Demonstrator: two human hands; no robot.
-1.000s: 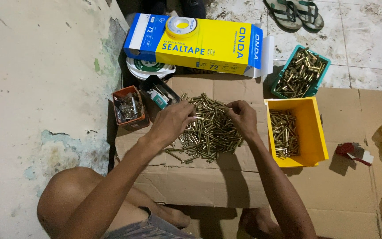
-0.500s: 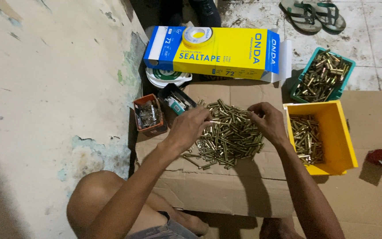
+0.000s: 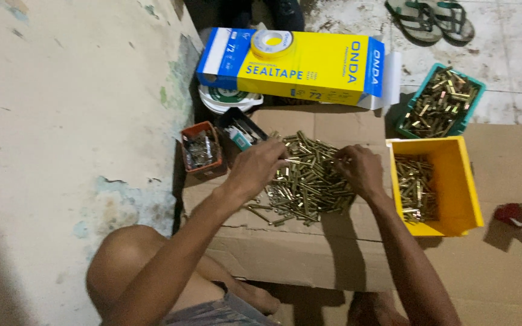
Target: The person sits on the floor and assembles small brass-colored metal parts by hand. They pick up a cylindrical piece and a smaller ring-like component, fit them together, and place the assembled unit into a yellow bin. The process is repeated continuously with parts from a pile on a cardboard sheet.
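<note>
On the cardboard sheet [image 3: 309, 265], I see the pile of brass pins [image 3: 306, 181] lying between my left hand [image 3: 261, 166] and right hand [image 3: 357, 170]. Both hands' fingers curl onto its edges; whether they grip anything I cannot tell. Most pins point diagonally.

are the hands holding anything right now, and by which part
Cannot be told. Both the left hand and the right hand rest palm-down on the pile of brass pieces, and their fingers hide any piece they may grip.
</note>
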